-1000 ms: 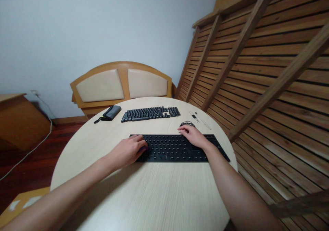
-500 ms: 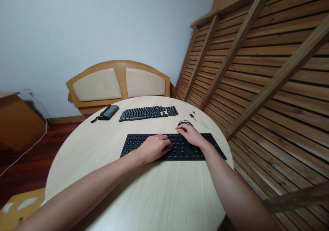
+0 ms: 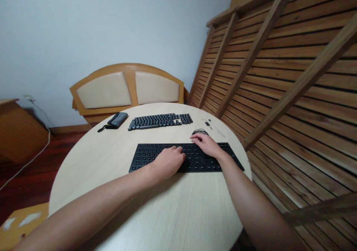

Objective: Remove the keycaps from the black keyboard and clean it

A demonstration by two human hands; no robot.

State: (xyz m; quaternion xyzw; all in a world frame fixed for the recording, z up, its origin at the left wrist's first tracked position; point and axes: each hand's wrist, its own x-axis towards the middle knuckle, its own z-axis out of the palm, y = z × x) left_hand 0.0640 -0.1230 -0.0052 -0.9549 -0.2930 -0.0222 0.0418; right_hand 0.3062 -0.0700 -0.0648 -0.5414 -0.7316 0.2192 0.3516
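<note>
A black keyboard base [image 3: 145, 157] without its keycaps lies flat on the round table, switches showing in rows. Over its middle, my left hand [image 3: 169, 161] is closed, fingers curled down toward the switches. Whatever those fingers grip is hidden under the hand. My right hand [image 3: 206, 145] rests across the base's far edge, right of centre, its fingers loosely stretched and holding nothing. Just beyond its fingertips sits a coiled black cable [image 3: 201, 131]. Farther back, loose dark keycaps [image 3: 152, 121] are laid out in keyboard order, with a gap toward their right side.
A grey-and-black pouch [image 3: 118, 120] with a strap lies at the table's back left. Small tools [image 3: 208, 124] and a thin white stick [image 3: 219, 131] are at the back right. Wooden slats [image 3: 267, 106] lean close along the table's right side. A headboard [image 3: 128, 83] stands behind.
The dark bluish-purple thing that showed beside my left fingers is now out of sight under the hand. My right hand stays in place; the whole view has shifted slightly.
</note>
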